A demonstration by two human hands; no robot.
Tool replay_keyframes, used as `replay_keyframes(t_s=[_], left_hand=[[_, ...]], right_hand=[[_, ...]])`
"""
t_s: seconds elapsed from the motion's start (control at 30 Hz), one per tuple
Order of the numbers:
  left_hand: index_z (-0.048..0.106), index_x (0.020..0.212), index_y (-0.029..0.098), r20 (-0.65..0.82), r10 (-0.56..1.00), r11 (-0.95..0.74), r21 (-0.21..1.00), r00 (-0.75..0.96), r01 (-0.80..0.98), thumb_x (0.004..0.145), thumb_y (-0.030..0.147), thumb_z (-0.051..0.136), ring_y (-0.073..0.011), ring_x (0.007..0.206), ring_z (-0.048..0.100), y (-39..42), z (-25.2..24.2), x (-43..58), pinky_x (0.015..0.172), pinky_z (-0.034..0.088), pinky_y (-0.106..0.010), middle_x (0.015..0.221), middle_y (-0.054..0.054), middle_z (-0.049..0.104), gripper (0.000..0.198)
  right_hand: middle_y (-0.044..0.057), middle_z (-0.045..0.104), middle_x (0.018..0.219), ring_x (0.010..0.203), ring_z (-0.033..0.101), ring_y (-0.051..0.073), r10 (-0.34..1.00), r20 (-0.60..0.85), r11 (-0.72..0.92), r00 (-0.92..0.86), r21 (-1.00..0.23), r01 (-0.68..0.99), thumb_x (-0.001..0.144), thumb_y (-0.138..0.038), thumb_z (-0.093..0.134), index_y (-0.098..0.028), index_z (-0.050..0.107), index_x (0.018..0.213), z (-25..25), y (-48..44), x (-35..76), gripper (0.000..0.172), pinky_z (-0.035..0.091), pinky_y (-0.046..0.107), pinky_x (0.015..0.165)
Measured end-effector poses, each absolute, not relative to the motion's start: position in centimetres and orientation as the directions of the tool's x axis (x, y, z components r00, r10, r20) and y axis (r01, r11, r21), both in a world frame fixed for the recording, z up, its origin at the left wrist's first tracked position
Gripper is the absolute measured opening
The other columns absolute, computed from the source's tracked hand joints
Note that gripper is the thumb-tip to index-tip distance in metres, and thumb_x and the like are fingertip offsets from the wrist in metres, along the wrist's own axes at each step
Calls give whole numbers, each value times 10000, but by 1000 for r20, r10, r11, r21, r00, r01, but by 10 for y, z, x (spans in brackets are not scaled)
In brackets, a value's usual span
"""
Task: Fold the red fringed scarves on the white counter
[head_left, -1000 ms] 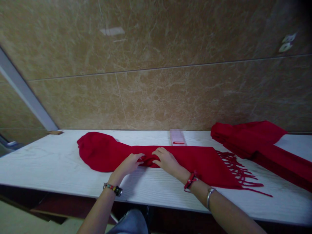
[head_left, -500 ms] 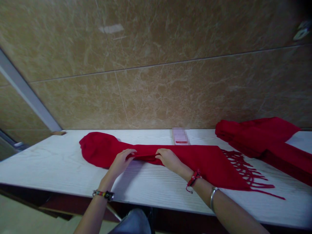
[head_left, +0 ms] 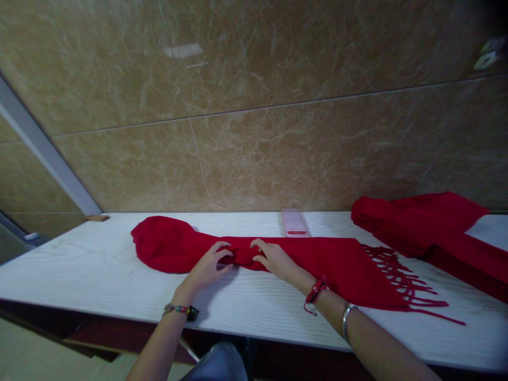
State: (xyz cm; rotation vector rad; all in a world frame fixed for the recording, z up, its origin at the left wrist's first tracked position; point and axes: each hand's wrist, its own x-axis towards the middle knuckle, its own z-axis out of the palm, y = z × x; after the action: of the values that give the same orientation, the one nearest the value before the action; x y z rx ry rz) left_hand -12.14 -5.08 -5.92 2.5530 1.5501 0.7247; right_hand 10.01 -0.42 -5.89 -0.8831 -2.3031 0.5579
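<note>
A red fringed scarf [head_left: 317, 264] lies lengthwise on the white tabletop, bunched into a rounded heap at its left end and spread flat toward the tassels on the right. At its narrow middle, my left hand [head_left: 208, 267] rests with fingers and thumb apart, the fingertips on the cloth. Facing it from the right, my right hand [head_left: 273, 259] also touches the scarf, its thumb and forefinger separated. Between the two hands the cloth is gathered in a small fold. Neither hand grips it.
A second red scarf [head_left: 428, 227], folded, lies at the right by the wall. Behind the first scarf is a small pinkish packet [head_left: 294, 223], partly blurred. A brown marbled tile wall [head_left: 254, 153] rises along the table's [head_left: 99, 264] back edge.
My left hand has slid a little to the right, nearer my right hand. Both hands have loosened from the scarf's edge, and their fingers have spread.
</note>
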Motion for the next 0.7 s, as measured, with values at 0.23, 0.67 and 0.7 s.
replay_keyframes(t_s=[0.23, 0.67, 0.7], left_hand=[[591, 774, 179, 406, 863, -433, 288, 301, 854, 767, 146, 510, -167, 1002, 479, -48, -57, -119, 900, 411, -354, 1099, -54, 473, 88], [567, 837, 161, 438, 823, -452, 118, 362, 884, 820, 147, 446, -141, 821, 541, -71, -32, -120, 776, 451, -273, 882, -42, 588, 123], [562, 849, 161, 430, 829, -444, 113, 359, 889, 819, 147, 449, -141, 806, 541, -71, -32, -121, 763, 452, -268, 863, -39, 590, 117]], right_hand=[[51, 590, 983, 917, 548, 144, 569, 445, 802, -691, -486, 348, 772, -120, 535, -194, 570, 996, -58, -4, 102, 239, 427, 283, 813], [68, 624, 885, 826, 571, 168, 538, 517, 842, -666, -299, 448, 819, -156, 495, -151, 585, 939, -51, -12, 105, 150, 436, 276, 742], [63, 622, 842, 793, 568, 166, 523, 517, 850, -677, -265, 454, 828, -159, 480, -150, 596, 884, -49, -13, 105, 129, 435, 272, 723]])
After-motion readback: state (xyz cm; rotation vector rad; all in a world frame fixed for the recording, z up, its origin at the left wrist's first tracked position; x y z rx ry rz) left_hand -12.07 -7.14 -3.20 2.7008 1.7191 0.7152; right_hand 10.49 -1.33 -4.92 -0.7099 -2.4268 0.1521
